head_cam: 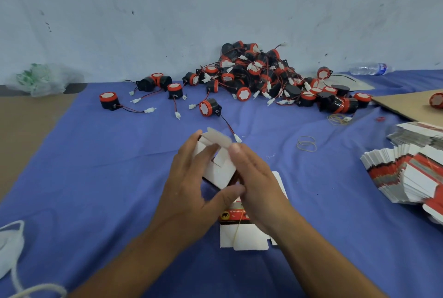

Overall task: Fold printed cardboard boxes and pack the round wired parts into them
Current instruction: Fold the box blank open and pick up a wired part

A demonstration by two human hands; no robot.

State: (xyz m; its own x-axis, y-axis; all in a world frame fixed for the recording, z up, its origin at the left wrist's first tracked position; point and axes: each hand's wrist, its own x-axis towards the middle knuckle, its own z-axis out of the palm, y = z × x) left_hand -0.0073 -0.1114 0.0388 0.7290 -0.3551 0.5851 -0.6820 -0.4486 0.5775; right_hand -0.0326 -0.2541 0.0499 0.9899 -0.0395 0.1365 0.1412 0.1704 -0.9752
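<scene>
A half-folded white cardboard box (217,166) is held between both hands above the blue cloth, its open flaps pointing away from me. My left hand (191,178) cups its left side, thumb under the box. My right hand (254,175) lies flat against its right side, fingers straight and pressing a flap. Under my hands lies a flat printed box blank (242,233), red and black print up. A heap of round black-and-red wired parts (259,75) is piled at the wall. The nearest single part (209,107) lies just beyond the box, its wire running toward my right fingertips.
Stacks of flat printed blanks (407,178) fan out at the right. Rubber bands (306,143) lie right of my hands. A brown cardboard sheet (407,106), a water bottle (370,69), a plastic bag (40,79) and white rope (14,261) ring the blue cloth (107,178).
</scene>
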